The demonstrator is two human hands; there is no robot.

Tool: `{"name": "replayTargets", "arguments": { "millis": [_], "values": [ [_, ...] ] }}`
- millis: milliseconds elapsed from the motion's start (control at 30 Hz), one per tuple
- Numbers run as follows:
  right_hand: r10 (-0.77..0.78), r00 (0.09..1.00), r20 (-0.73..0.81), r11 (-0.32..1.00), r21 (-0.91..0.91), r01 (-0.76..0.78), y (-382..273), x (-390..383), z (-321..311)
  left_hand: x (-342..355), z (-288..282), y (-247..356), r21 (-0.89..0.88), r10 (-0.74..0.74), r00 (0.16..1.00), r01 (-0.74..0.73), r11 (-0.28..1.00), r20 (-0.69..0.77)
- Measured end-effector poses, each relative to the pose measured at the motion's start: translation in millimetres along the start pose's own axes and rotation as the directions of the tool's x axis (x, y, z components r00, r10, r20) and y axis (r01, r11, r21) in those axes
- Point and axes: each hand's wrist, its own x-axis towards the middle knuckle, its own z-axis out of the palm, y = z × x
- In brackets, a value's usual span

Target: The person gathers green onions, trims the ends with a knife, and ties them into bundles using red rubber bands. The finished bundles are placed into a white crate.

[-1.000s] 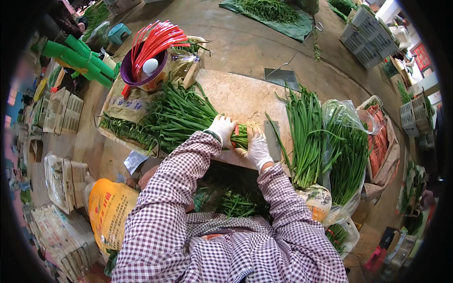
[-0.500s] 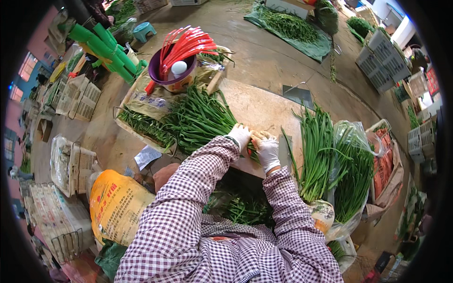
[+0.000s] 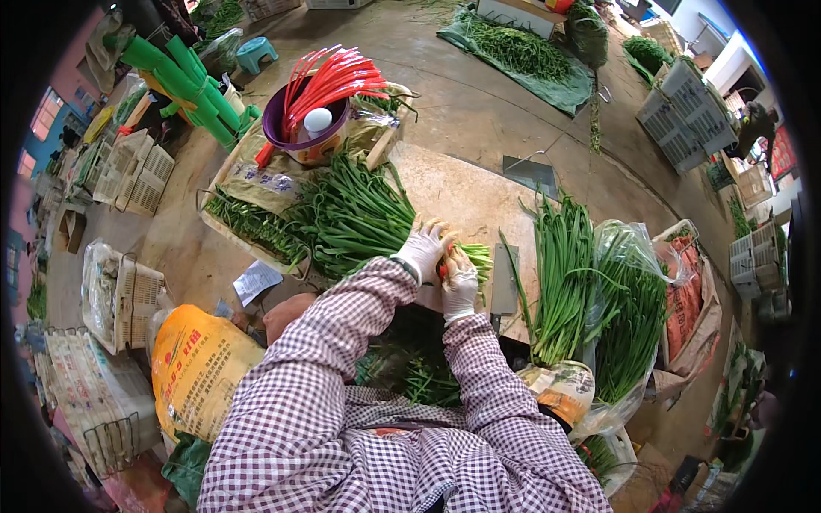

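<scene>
A thick bunch of garlic chives (image 3: 359, 218) lies over the near left part of a pale board, leaves to the left. My left hand (image 3: 425, 248), in a white glove, is wrapped round its stem end from above. Against it, my gloved right hand (image 3: 459, 280) grips the same stems, fingers closed. A bit of red tie (image 3: 443, 270) shows between the hands; how it is fastened is hidden. Pale stem ends (image 3: 481, 262) stick out right of my right hand. Just beyond them a flat grey metal blade (image 3: 505, 284) lies on the board (image 3: 453, 184).
A purple bucket (image 3: 272, 128) holding red strips (image 3: 342, 81) stands on a crate at the far left. More chives (image 3: 564, 274) lie at the board's right edge, beside a plastic bag of greens (image 3: 629, 333). A yellow sack (image 3: 201, 368) stands left of my arm.
My right hand has shifted left, closer against my left hand. Pale stem ends now show to its right. The whole view has moved slightly.
</scene>
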Motion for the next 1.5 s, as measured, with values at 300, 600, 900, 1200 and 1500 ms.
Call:
{"name": "replayTargets", "arguments": {
  "millis": [300,600,900,1200,1500],
  "values": [
    [0.03,0.999,0.013,0.999,-0.036,-0.03,4,0,0,-28,37,6,-0.277,-0.065,0.89,-0.071,0.958,-0.452],
    [0.448,0.767,0.459,0.894,-0.219,-0.392,13,97,-28,56,28,-29,-0.628,-0.139,0.889,-0.19,0.754,-0.436],
    [0.592,0.488,0.641,0.805,-0.502,-0.316,135,144,44,156,60,-38,-0.716,-0.338,0.931,0.329,0.616,0.137],
    [0.595,0.594,0.542,0.803,-0.392,-0.449,71,139,7,146,49,-45,-0.665,-0.303,0.935,0.345,0.663,0.183],
    [0.176,0.977,0.118,0.971,-0.182,-0.153,47,63,6,98,45,-22,-0.669,-0.369,0.924,0.334,0.664,0.095]
  ]
}}
